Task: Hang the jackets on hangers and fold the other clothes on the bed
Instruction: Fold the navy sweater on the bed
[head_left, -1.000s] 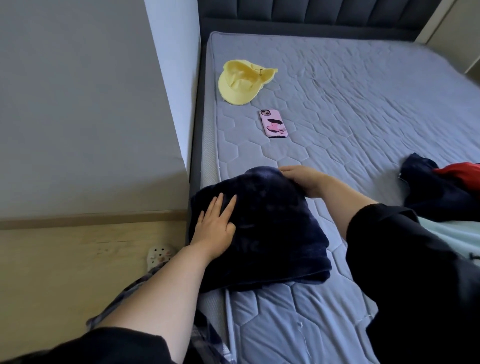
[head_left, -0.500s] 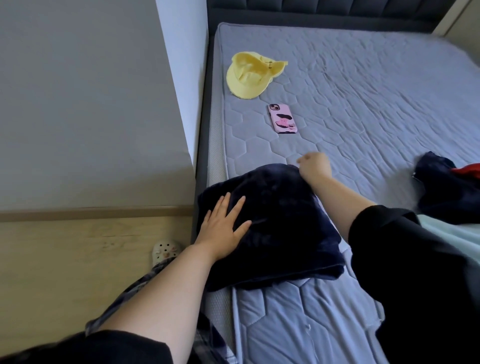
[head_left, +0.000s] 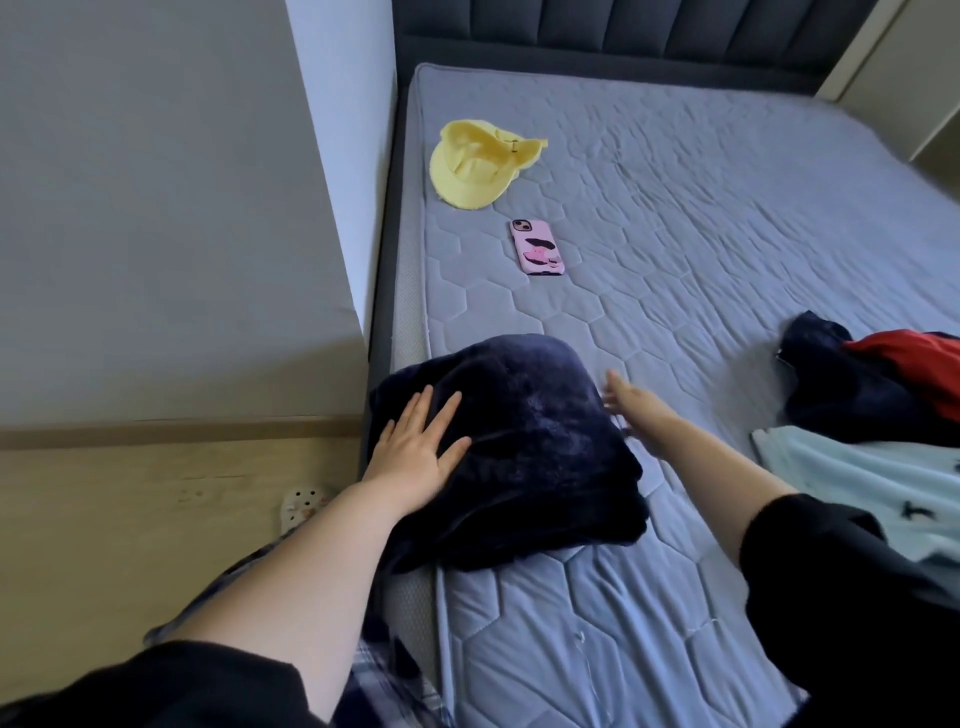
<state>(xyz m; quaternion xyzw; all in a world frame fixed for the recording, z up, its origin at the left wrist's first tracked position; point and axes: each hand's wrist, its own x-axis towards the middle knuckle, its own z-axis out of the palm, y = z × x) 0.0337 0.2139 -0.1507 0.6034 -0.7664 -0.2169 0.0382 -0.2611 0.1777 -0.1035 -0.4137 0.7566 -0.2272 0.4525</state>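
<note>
A folded dark navy fleece garment lies on the left edge of the grey quilted mattress. My left hand presses flat on its left side, fingers straight and spread. My right hand is blurred at the garment's right edge, fingers extended and holding nothing. At the right of the bed lie a dark navy and red garment and a pale blue garment in a loose pile.
A yellow cap and a pink phone lie further up the mattress. A grey wall with a wooden base runs along the left. A white perforated shoe sits on the floor. The dark headboard is behind.
My right hand let go of the garment's far right corner, opened its fingers and moved down along the right edge. My left hand stayed pressed flat.
</note>
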